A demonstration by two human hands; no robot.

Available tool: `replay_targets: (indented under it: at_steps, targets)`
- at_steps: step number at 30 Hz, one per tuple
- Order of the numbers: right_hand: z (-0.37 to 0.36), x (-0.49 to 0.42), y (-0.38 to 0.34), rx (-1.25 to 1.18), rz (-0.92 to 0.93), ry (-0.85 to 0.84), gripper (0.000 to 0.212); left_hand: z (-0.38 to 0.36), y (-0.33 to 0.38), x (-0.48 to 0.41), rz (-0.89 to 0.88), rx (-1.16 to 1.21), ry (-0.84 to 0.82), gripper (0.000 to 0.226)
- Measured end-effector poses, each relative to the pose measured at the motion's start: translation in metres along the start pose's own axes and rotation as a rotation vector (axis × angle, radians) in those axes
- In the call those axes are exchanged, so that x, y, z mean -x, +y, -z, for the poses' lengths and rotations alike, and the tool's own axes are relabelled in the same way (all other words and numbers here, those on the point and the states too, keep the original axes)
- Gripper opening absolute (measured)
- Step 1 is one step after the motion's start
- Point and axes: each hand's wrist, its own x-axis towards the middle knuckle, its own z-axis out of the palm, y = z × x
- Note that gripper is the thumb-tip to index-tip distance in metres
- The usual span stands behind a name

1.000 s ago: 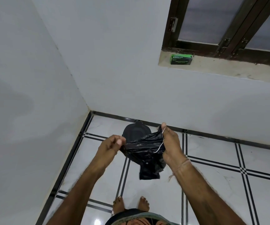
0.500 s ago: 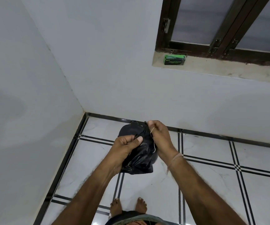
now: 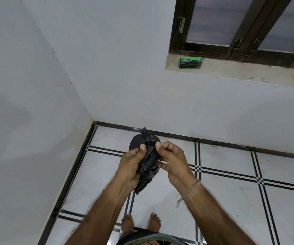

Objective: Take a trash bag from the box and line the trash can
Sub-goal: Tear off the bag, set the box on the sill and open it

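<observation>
- A person stands barefoot in a room corner and looks down at both hands, held close together in front of the body above a white tiled floor point(image 3: 231, 191) with black lines.
- A black trash bag point(image 3: 148, 161) is bunched into a narrow, crumpled strip between the two hands, in the air above the floor.
- The bag's long axis runs almost straight up and down in the view. One ragged end points away from the person toward the wall, and the other hangs down toward the feet, just past the left wrist.
- The left hand point(image 3: 131, 167) grips the bag from its left side. The thumb is pressed on the plastic near the top, and the fingers are curled behind it.
- The right hand point(image 3: 173, 163) pinches the bag from the right side, with its thumb tip just beside the left thumb and its fingers folded in.
- A pale thread point(image 3: 186, 192) is tied around the right wrist.
- The trash can point(image 3: 134, 143) stands on the floor near the wall. It shows as a dark rounded shape, mostly hidden behind the bag and hands.
- A green box point(image 3: 190, 62) lies well apart from the hands, up on the window sill point(image 3: 248, 75), at its left end, below a dark brown window frame point(image 3: 239, 48).
- Two bare feet point(image 3: 140, 223) show at the bottom edge.
</observation>
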Motion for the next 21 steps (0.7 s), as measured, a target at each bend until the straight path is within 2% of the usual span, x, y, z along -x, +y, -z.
replay_targets:
  at_steps: [4,9,14,17,19,21]
  targets:
    - [0.01,-0.006,0.0,-0.176,-0.135,0.029,0.022,0.008,0.003,-0.004,0.003,0.061,0.052,0.059]
    - [0.02,-0.014,-0.002,-0.354,-0.3,0.057,0.027,0.021,0.008,-0.009,0.059,0.19,0.091,0.041]
    - [0.027,-0.021,0.0,-0.477,-0.355,0.145,0.03,0.03,0.015,-0.009,0.143,0.34,0.182,0.041]
    - [0.023,-0.019,0.003,-0.484,-0.385,0.099,0.028,0.028,0.016,-0.011,0.179,0.333,0.168,0.053]
    - [0.023,-0.017,0.007,-0.45,-0.369,0.022,0.027,0.029,0.018,-0.011,0.191,0.318,0.148,0.049]
    - [0.033,-0.017,0.006,-0.303,-0.291,-0.058,0.044,0.034,0.02,-0.013,0.195,0.302,0.152,0.047]
